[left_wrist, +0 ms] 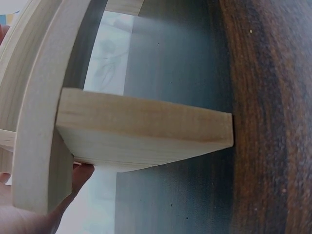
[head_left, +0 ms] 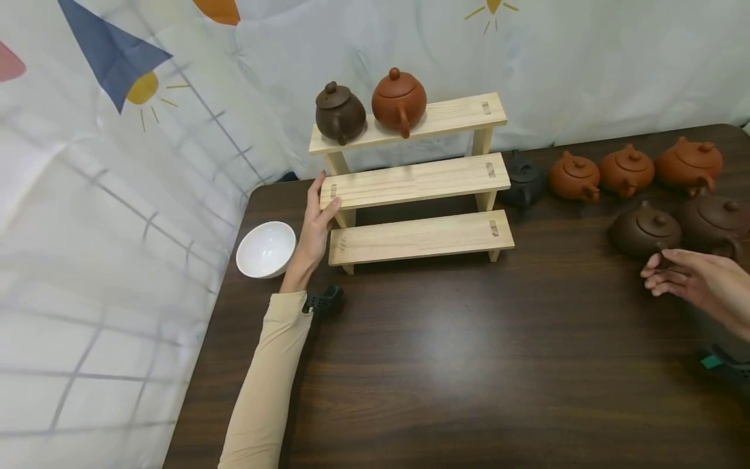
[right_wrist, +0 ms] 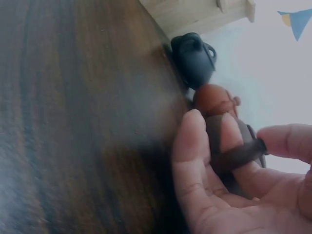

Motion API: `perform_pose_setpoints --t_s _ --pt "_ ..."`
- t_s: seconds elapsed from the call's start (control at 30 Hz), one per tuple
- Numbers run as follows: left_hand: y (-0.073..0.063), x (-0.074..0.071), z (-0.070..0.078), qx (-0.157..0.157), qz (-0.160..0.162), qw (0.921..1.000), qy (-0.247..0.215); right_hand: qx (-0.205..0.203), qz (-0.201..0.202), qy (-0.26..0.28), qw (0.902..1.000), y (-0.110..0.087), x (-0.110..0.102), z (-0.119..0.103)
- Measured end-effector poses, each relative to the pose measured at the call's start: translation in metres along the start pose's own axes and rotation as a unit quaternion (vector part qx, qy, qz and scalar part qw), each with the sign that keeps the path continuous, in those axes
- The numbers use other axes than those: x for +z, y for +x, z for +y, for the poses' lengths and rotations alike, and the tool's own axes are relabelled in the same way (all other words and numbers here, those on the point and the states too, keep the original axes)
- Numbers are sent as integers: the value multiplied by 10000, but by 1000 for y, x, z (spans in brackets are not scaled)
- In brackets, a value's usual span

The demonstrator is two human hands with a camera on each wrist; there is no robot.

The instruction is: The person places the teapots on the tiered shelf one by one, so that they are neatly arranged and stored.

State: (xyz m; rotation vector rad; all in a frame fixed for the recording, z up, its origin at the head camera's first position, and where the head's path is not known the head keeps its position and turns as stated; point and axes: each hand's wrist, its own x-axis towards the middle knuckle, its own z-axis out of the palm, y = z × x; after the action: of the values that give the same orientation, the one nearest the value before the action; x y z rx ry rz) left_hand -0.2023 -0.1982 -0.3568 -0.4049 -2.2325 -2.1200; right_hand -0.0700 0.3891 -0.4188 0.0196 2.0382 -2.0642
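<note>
My left hand [head_left: 317,228] grips the left end of the middle board of a pale wooden three-tier stand [head_left: 416,182]. In the left wrist view its fingers wrap the board beside an upright leg [left_wrist: 141,131]. Far to the right, my right hand [head_left: 697,280] is at a dark brown teapot [head_left: 643,231] on the table. The right wrist view has the thumb and curled fingers around that pot's projecting handle [right_wrist: 239,155]. On the stand's top board are a dark brown teapot [head_left: 340,112] and a reddish-orange teapot [head_left: 399,98].
A white bowl [head_left: 266,249] lies left of the stand. Right of it stand a black teapot [head_left: 523,182] and three orange teapots [head_left: 574,176] in a row. Another dark brown teapot [head_left: 711,220] sits beside the handled one. A white printed curtain [head_left: 574,71] hangs behind the table.
</note>
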Motion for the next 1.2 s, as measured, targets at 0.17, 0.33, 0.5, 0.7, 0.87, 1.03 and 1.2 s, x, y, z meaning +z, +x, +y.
perform_pose_setpoints --t_s 0.17,0.33,0.5,0.7,0.87,1.03,1.2 --pt "-1 0 0 -41 21 10000 23 -290 -8 133 9995 -4 3 3" --pt "-1 0 0 -86 30 10000 -14 -808 -48 327 9962 -8 5 2" --pt "-1 0 1 -95 19 9999 -57 -1354 -384 498 9888 -5 20 -20" --pt "-1 1 1 -96 0 9999 -76 -995 -17 -466 9939 10 54 -67" --pt "-1 0 0 -123 7 9999 -89 -1077 -377 60 9935 38 87 -105" --pt "-1 1 0 -115 -13 9999 -21 -1269 -937 684 9851 65 121 -138" --pt "-1 0 0 -84 27 10000 -2 -1215 -1151 840 9823 92 152 -167"
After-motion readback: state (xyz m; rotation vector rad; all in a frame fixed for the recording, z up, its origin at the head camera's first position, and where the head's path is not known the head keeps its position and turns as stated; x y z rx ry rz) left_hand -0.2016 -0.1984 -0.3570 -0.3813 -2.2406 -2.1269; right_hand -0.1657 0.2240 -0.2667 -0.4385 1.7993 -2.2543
